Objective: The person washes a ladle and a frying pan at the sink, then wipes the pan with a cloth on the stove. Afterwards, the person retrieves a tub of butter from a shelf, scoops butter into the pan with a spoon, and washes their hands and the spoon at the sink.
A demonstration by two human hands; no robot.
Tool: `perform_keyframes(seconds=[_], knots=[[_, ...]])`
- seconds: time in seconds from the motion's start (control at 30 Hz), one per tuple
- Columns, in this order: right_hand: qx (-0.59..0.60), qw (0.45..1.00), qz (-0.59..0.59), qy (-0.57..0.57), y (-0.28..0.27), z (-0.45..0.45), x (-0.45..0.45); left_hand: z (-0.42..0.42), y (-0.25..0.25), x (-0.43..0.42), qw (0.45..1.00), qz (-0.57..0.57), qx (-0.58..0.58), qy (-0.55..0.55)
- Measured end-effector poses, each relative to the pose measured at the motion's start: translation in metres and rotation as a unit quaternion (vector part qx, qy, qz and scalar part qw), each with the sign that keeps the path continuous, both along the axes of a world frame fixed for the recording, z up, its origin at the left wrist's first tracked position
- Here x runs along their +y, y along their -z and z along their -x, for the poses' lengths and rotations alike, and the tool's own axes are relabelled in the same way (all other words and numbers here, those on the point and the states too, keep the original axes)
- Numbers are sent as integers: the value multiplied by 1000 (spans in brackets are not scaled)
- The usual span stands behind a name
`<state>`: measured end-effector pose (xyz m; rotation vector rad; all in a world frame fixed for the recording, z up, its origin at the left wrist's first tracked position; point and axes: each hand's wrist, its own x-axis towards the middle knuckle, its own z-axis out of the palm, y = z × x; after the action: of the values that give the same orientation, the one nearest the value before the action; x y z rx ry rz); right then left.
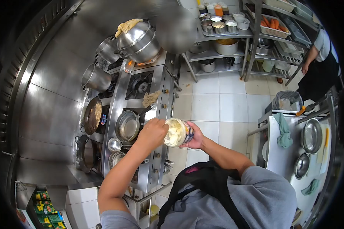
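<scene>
My right hand (195,136) is wrapped round a labelled tub (188,132), tilted with its mouth facing left. Inside shows a pale, creamy spread (174,132). My left hand (153,133) is closed at the mouth of the tub, its fingertips at the rim. Whatever those fingers grip is hidden from view. Just left of that hand, a frying pan (127,126) rests on the stove, its handle pointing up and right.
The stove (120,89) also carries a wok (92,116) with food, a tall pot (97,77), a large covered pot (138,42) and a crumpled cloth (151,98). Right stands a counter (273,152) with metal bowls (311,135). A person (321,57) in an apron stands far right.
</scene>
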<state>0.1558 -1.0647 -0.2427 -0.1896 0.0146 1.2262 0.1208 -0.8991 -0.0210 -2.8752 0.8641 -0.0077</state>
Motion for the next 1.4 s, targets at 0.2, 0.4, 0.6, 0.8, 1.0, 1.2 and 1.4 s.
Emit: perform_keyframes(seconds=[0.2, 0.4, 0.6, 0.8, 1.0, 1.2, 1.4], knots=[[0, 1000, 2, 19, -2, -15, -5, 14, -29, -5, 990, 95, -41, -93], [8, 1000, -3, -7, -2, -24, 14, 18, -23, 19, 946, 222, -29, -234], [44, 999, -6, -19, -17, -28, 64, 31, -1, 80, 838, 341, 55, -422], [82, 995, 9, -56, -28, -33, 150, 36, 33, 160, 775, 438, 25, -455], [109, 991, -4, -82, -17, -59, 229, 43, 37, 254, 650, 570, -9, -502], [53, 990, 117, -57, -2, -100, 247, 48, 88, 351, 590, 562, -159, -558], [43, 989, 139, -35, 3, -123, 234, 17, 247, 395, 698, 221, -247, -635]])
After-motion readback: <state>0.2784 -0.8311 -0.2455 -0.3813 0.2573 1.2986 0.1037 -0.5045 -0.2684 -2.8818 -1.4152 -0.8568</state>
